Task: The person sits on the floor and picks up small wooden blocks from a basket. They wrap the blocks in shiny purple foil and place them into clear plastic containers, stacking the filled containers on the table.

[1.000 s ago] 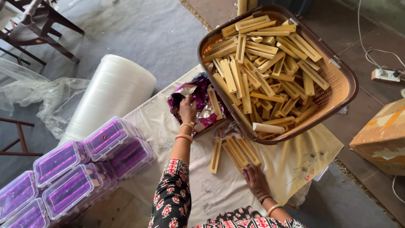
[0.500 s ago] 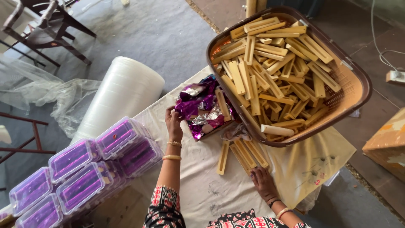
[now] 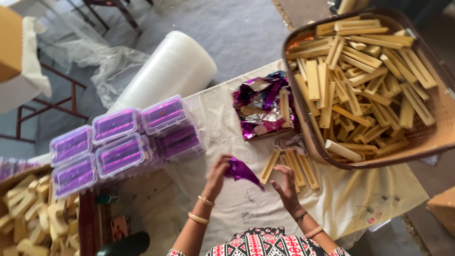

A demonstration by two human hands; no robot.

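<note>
Head view: left hand (image 3: 219, 171) pinching a purple foil wrapper (image 3: 242, 170) at one corner, fingers closed on it. Right hand (image 3: 286, 184) open, fingers spread, just beside the wrapper's trailing tip, not gripping. Wrapper hanging above the cream cloth (image 3: 227, 208), near the loose yellow sticks (image 3: 289, 167).

Risks, as judged: thin foil held by one corner only, could slip or tear w/ a tug. Foil pile (image 3: 263, 105) sits against the basket (image 3: 441, 142) edge, light enough to spill. Basket overhangs the sticks; a knock could tip some out. Stacked purple boxes (image 3: 124, 142) near left elbow, could get nudged.
</note>
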